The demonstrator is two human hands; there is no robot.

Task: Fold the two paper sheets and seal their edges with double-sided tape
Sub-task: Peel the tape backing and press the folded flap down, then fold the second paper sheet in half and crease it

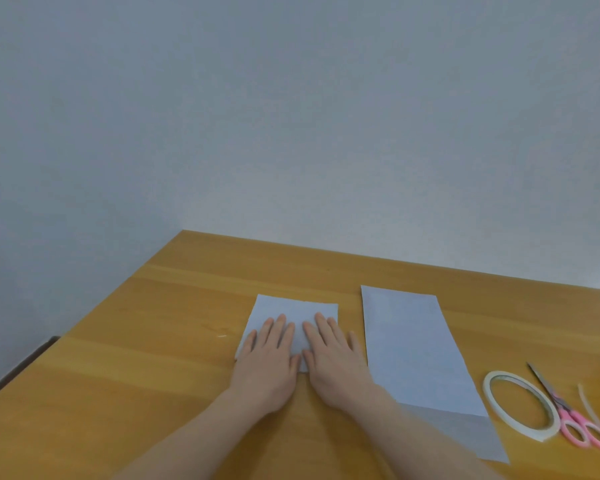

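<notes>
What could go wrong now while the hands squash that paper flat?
The left hand and right hand both press flat on the folded sheet. If its edges are not lined up, pressing may set a crooked crease. The second sheet lies right beside the right forearm, which may nudge it. The tape roll and pink scissors sit near the table's right side, so a quick reach might knock them.

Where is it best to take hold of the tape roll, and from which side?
Probably from above: the tape roll lies flat on the table, so pinch its thin wall across the rim, one finger inside the open hole, on the left side, away from the scissors.
</notes>
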